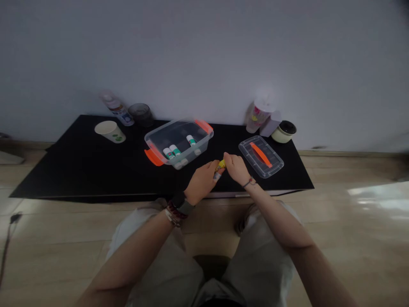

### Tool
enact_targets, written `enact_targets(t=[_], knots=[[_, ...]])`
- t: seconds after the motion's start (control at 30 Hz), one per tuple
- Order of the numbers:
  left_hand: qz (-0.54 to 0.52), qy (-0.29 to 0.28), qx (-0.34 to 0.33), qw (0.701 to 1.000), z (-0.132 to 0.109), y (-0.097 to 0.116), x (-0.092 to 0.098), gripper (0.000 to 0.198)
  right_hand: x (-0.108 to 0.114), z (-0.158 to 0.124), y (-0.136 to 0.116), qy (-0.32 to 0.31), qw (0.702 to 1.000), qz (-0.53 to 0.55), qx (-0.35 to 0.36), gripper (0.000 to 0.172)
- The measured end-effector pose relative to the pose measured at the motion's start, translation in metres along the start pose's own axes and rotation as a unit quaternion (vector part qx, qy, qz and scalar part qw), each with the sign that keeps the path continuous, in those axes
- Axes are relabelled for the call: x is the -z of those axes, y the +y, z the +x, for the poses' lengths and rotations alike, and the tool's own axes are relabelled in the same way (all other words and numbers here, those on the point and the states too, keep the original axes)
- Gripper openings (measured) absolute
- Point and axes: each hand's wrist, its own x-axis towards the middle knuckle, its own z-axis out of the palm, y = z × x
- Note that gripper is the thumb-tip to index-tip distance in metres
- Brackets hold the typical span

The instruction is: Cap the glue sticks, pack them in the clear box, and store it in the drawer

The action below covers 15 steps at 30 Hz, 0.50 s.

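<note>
Just above the table's front edge, both hands meet on a small yellow-and-white glue stick (221,165), mostly covered by fingers. My left hand (202,181) is closed around its body, with a pale end showing below the thumb. The fingers of my right hand (235,168) are closed on its yellow end. Left of the hands stands a transparent plastic box (200,152) with orange latches, its top uncovered. Inside lie several white-and-green glue sticks (175,150). The box's transparent lid (271,171), with an orange handle, lies flat to the right of my right hand.
The black table (79,170) stands against a wall. At its back left are a paper cup (110,131), a spray can (119,111) and a dark cup (141,115). A patterned tumbler (256,117), a pale box (270,125) and a cream pot (283,133) stand back right.
</note>
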Motion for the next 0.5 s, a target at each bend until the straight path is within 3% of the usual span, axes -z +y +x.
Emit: enact_targets(t=[0.17, 0.27, 0.33, 0.5], knots=[[-0.076, -0.061, 0.000, 0.995, 0.005, 0.000, 0.007, 0.024, 0.014, -0.006, -0.011, 0.004, 0.998, 0.067, 0.005, 0.050], [-0.232, -0.143, 0.009, 0.962, 0.006, 0.002, 0.009, 0.039, 0.030, -0.011, -0.022, -0.007, 0.990, 0.114, 0.084, 0.038], [-0.285, -0.169, 0.008, 0.943, 0.005, 0.004, 0.010, 0.041, 0.038, -0.013, -0.027, -0.011, 0.985, 0.119, 0.123, 0.024], [-0.140, -0.109, -0.005, 0.984, -0.002, 0.008, 0.010, 0.028, 0.040, -0.015, -0.031, -0.025, 0.991, 0.087, 0.098, 0.028]])
